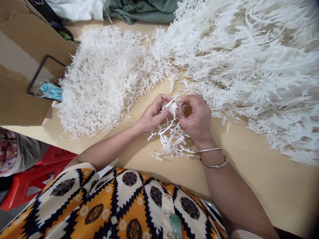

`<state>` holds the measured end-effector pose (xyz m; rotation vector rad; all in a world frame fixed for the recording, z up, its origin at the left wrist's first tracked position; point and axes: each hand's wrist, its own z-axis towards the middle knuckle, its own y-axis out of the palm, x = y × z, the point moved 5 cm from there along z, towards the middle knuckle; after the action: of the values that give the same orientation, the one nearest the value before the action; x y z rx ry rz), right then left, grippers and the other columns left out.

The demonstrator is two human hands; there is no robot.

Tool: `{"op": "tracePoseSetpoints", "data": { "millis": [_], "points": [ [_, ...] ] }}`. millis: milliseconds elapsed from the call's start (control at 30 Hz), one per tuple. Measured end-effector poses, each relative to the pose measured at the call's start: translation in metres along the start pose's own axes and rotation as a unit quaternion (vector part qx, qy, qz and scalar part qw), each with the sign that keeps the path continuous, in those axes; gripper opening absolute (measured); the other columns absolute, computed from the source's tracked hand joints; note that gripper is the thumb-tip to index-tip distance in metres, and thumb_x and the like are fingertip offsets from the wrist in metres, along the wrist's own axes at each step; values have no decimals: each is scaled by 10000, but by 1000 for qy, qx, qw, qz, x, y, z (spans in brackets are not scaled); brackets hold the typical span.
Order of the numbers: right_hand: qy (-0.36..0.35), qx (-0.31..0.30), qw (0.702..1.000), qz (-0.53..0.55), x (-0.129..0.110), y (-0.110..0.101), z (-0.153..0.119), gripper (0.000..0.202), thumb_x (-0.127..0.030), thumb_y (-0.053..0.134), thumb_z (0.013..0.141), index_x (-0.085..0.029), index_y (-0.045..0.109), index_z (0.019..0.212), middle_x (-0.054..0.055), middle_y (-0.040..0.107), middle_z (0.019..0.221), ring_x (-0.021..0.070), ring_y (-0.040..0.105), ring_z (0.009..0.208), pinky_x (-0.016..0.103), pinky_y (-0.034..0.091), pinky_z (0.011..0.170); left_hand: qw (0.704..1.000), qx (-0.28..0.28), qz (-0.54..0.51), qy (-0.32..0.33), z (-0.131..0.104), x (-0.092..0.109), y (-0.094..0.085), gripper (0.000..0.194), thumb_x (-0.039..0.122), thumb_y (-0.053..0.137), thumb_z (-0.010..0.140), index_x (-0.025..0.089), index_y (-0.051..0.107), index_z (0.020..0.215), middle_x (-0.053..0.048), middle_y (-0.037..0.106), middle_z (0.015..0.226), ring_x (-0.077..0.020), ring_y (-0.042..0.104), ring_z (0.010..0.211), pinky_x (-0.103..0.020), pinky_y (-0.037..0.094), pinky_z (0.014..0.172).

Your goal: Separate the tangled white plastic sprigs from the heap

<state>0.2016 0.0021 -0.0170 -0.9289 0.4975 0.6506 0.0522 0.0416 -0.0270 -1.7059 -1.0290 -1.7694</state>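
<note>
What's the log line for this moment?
left hand: holding white branched strands | right hand: pinching same strands | table: left white heap, right white heap

One view recorded: my head-worn camera looks forward and down onto the tabletop [254, 179], from close above its near edge (my patterned shirt [129, 202] shows on this side).

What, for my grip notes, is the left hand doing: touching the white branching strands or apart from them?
Touching. The head view shows the left hand pinching the white branching strands between its fingers.
</note>
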Motion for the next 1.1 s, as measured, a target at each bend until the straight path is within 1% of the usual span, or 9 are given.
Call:
{"op": "tracePoseSetpoints", "data": {
  "millis": [100,233,433,533,600,733,833,967,1100],
  "points": [
    [-12,-22,997,-69,-1,5,2,42,-267,540,988,-268,549,946,102,684,931,323,642,949,568,522,899,1000,-16,1,-2,0,3,0,398,558,665,983,243,486,1147,30,531,809,-78,438,603,-239,348,523],
    [-18,-43,997,-67,2,12,3,134,-306,455,1059,-269,567,996,130,677,986,326,619,1005,579,506,951,1000,-23,-3,-16,-1,5,-1,349,540,639,1005,246,490,1121,49,500,757,-68,360,536,-248,294,497],
    [-21,-48,996,-73,8,24,3,170,-243,408,1038,-222,576,1024,122,682,1004,300,613,973,551,522,950,1000,-13,-10,-12,0,2,-3,363,544,668,984,246,497,1103,61,479,730,-62,346,514,-235,279,481],
    [-11,-40,996,-74,11,28,4,126,-241,431,1027,-235,551,990,108,665,989,288,597,956,517,512,939,1000,-18,-6,-5,0,4,-2,359,532,666,988,239,494,1106,67,470,723,-60,337,514,-228,270,477],
    [6,-27,996,-80,18,26,6,87,-223,458,1008,-248,524,956,89,644,966,273,583,938,498,504,937,999,-36,4,9,-4,7,2,354,531,657,995,233,499,1101,58,486,743,-61,361,537,-221,293,492],
    [44,7,995,-92,39,12,9,60,-220,517,967,-252,515,916,72,627,896,252,559,845,468,502,871,995,-84,25,48,-12,12,11,326,513,640,1010,216,536,1095,1,555,897,-77,483,669,-220,420,591],
    [34,2,998,-60,42,4,9,57,-273,553,973,-256,586,930,57,674,883,253,611,849,461,515,868,996,-43,13,75,-10,10,5,296,482,638,1019,218,547,1117,-9,563,948,-85,528,748,-215,476,669],
    [17,2,999,43,25,-3,8,208,-339,509,1050,-266,704,1057,60,763,1033,255,711,1006,488,551,974,996,30,-35,82,-3,3,-11,283,466,652,1015,239,534,1136,8,562,947,-82,552,779,-215,524,757],
    [26,24,993,114,9,-9,7,283,-406,493,1085,-271,712,1205,94,759,1213,260,709,1177,511,552,1075,997,42,-44,52,-3,5,-13,294,484,648,1015,247,527,1140,1,588,950,-88,582,782,-215,529,745]
  ]
}}
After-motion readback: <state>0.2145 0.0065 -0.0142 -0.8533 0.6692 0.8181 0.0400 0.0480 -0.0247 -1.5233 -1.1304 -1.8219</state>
